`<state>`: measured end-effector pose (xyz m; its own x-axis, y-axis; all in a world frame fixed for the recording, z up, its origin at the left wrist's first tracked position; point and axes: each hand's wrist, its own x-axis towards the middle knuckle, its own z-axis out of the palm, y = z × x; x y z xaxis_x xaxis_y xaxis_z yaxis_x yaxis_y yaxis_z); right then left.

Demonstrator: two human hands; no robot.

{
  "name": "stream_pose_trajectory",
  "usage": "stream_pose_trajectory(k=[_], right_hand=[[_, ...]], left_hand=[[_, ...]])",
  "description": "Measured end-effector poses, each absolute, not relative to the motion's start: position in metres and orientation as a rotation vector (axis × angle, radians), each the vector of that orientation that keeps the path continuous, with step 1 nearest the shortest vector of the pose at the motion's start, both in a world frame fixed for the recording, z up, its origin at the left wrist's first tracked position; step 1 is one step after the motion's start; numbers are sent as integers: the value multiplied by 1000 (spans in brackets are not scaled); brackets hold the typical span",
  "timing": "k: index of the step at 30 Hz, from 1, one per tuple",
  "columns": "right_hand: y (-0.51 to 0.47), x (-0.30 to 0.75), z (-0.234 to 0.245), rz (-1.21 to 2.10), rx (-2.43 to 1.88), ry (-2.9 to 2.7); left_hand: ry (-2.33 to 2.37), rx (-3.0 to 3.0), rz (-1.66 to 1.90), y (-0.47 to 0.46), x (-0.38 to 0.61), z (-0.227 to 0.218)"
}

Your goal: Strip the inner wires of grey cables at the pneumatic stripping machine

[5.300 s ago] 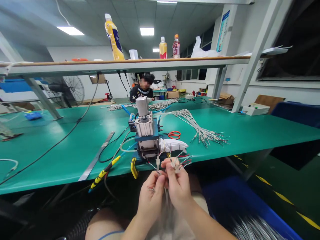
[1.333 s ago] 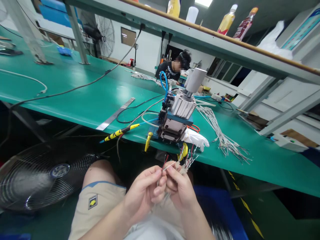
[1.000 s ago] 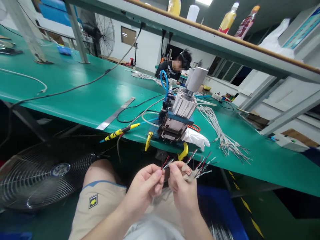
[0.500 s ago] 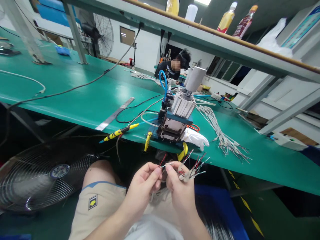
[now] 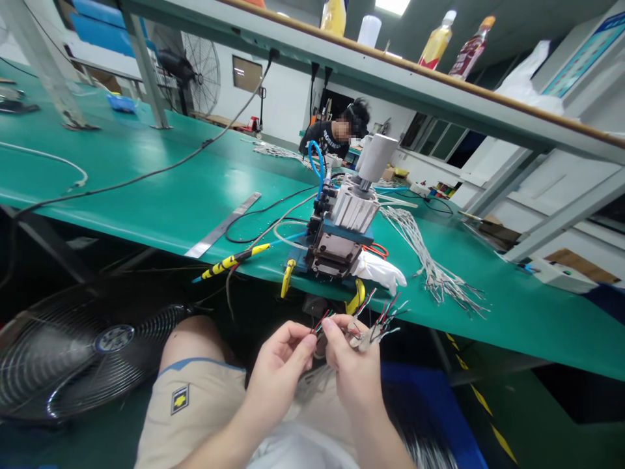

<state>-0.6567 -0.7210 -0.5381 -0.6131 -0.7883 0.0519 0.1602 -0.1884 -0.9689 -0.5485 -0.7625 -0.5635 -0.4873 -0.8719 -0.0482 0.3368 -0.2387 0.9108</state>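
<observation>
My left hand [image 5: 283, 355] is closed in a pinch on thin wires [image 5: 320, 322], red and dark ones among them, at a cable's split end. Close beside it, my right hand [image 5: 354, 358] is closed too, its thumb and forefinger at the same wires. A bunch of pale cables [image 5: 364, 340] is held in its fingers, and their stripped ends fan out to the right in red, white and black. Both hands are above my lap, in front of the bench edge. The lower cable lengths hang partly hidden behind my hands.
A pneumatic press [image 5: 342, 228] stands at the edge of the green bench [image 5: 161, 215]. Right of it lies a pile of cables [image 5: 434, 267]. A metal ruler [image 5: 224, 225] rests to the left. A floor fan [image 5: 112, 339] and a blue bin [image 5: 439, 404] flank my legs.
The wires between my fingertips have shifted: the red one sat more upright and apart before, and now several lie close together. Both hands stay in nearly the same place.
</observation>
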Motion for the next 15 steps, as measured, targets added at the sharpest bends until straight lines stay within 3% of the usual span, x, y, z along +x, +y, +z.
stream_pose_trajectory(k=[6, 12, 15], right_hand=[[-719, -656, -538, -1862, -767, 1360], [-725, -657, -532, -1802, -549, 1199], [-728, -658, -529, -1755, -513, 1171]], left_hand=[[-1056, 703, -1909, -765, -549, -558], [-711, 464, -2450, -764, -543, -545], [-649, 421, -2556, -764, -542, -543]])
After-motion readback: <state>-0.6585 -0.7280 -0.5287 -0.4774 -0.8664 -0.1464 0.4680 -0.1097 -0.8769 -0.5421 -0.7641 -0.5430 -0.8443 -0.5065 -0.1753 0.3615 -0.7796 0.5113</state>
